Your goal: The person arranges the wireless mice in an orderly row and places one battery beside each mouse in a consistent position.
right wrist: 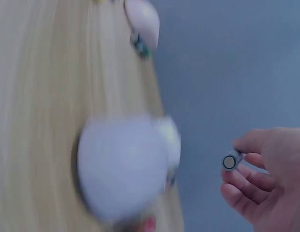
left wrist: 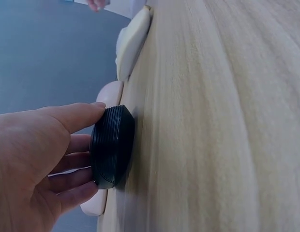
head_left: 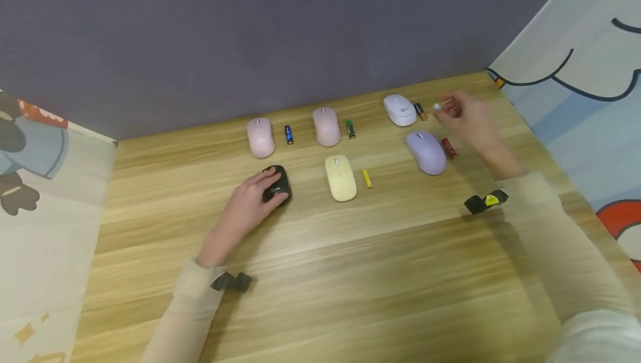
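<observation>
My left hand (head_left: 248, 199) grips a black computer mouse (head_left: 277, 186) at the left of the group, on the wooden table. Thumb and fingers hold opposite sides of the black mouse (left wrist: 111, 147) in the left wrist view. Over the far right of the table, my right hand (head_left: 468, 118) pinches a battery (right wrist: 232, 161) between thumb and fingertips, its round end facing the right wrist camera. Nearest to that hand are a white mouse (head_left: 399, 109) with a dark battery (head_left: 420, 111), and a purple mouse (head_left: 427, 153) with a red battery (head_left: 449, 148).
Two pink mice, one left (head_left: 260, 138) and one further right (head_left: 326, 127), stand along the back beside a blue battery (head_left: 289, 135) and a green battery (head_left: 350, 129). A yellow mouse (head_left: 341, 178) and yellow battery (head_left: 367, 178) lie mid-table. A grey partition (head_left: 280, 34) rises behind.
</observation>
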Available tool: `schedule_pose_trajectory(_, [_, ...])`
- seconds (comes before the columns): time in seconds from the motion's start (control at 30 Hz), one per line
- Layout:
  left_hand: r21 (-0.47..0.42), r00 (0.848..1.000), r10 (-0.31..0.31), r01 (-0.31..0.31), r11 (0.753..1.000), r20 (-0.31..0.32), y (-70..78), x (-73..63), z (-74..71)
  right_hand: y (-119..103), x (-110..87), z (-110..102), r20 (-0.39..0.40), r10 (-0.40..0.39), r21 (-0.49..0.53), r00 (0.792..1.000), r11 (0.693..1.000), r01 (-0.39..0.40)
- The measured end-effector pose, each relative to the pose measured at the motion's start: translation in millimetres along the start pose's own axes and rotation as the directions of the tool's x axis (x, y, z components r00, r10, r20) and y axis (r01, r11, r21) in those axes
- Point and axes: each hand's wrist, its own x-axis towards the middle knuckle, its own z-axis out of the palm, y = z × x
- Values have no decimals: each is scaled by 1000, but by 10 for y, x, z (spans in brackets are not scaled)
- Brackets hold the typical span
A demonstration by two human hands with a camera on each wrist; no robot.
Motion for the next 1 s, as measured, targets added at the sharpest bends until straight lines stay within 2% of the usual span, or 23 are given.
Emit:
schedule_pose_trajectory(0.13, [-2, 1000, 2, -1, 1000, 5, 43, 28, 13, -282, -18, 131, 34, -54, 47, 998, 998, 52])
schedule_pose_trajectory(0.37, [5, 1000, -6, 6, 1000, 9, 100, 51, 31, -610, -8, 447, 68, -151, 79, 986, 986, 146])
schedule_pose_trajectory(0.47, [4, 1000, 4, -4, 1000, 5, 114, 58, 44, -765, -27, 572, 109, -173, 134, 979, 978, 158])
schedule_pose_trajectory(0.67, [0, 1000, 14, -14, 1000, 0, 129, 74, 75, -1064, -70, 819, 210, -229, 230, 950, 956, 179])
schedule_pose_trajectory(1.0, [-7, 1000, 1, -1, 1000, -1, 175, 84, 85, -1378, -158, 1262, 309, -297, 222, 904, 946, 235])
